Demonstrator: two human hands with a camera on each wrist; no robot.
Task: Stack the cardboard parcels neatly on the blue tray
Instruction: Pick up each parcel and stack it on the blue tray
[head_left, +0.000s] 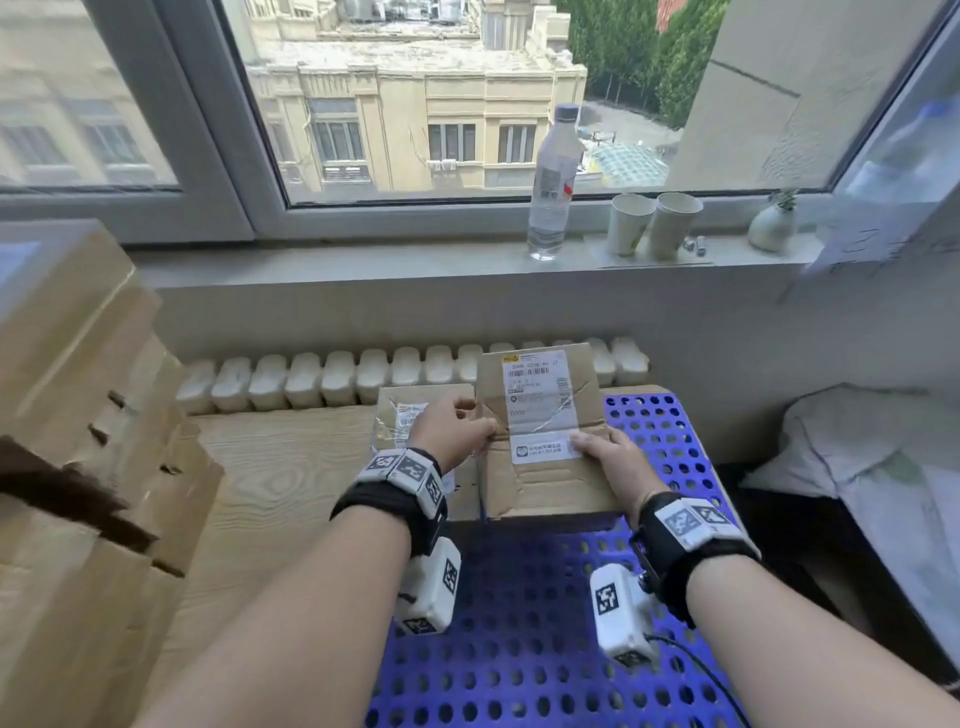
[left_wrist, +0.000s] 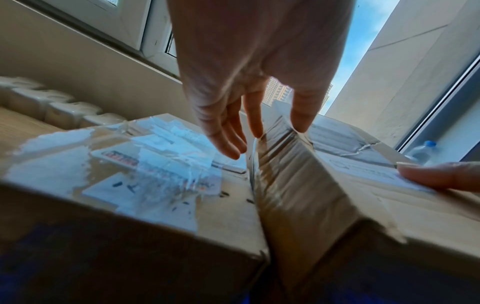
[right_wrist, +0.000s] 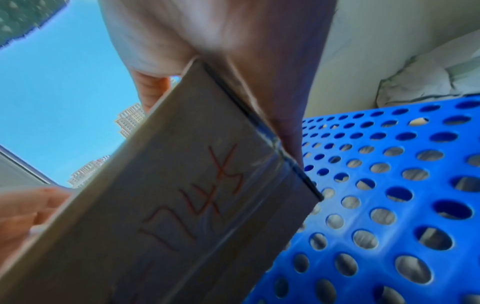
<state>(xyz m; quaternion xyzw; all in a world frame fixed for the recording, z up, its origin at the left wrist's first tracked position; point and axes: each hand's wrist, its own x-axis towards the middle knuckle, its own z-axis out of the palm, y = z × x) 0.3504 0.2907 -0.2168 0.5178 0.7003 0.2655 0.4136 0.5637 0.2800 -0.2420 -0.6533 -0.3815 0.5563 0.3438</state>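
A blue perforated tray (head_left: 519, 649) (right_wrist: 389, 185) lies in front of me. Over its far part I hold a large cardboard parcel (head_left: 540, 488) (left_wrist: 298, 185) (right_wrist: 182, 205) with a white label, tilted. My left hand (head_left: 457, 426) (left_wrist: 249, 92) holds its left edge, thumb on top and fingers down the side. My right hand (head_left: 608, 452) (right_wrist: 221, 41) grips the right side, thumb on the label. A smaller taped parcel (head_left: 423, 415) (left_wrist: 116, 164) sits right beside it on the left, seemingly on the tray's far left part.
Stacked cardboard boxes (head_left: 78, 415) rise at the left beside the wooden table (head_left: 270, 467). A white radiator (head_left: 311, 379) runs behind. The windowsill carries a water bottle (head_left: 553, 182), two paper cups (head_left: 654, 223) and a small vase (head_left: 774, 223). White bedding (head_left: 857, 441) lies at the right.
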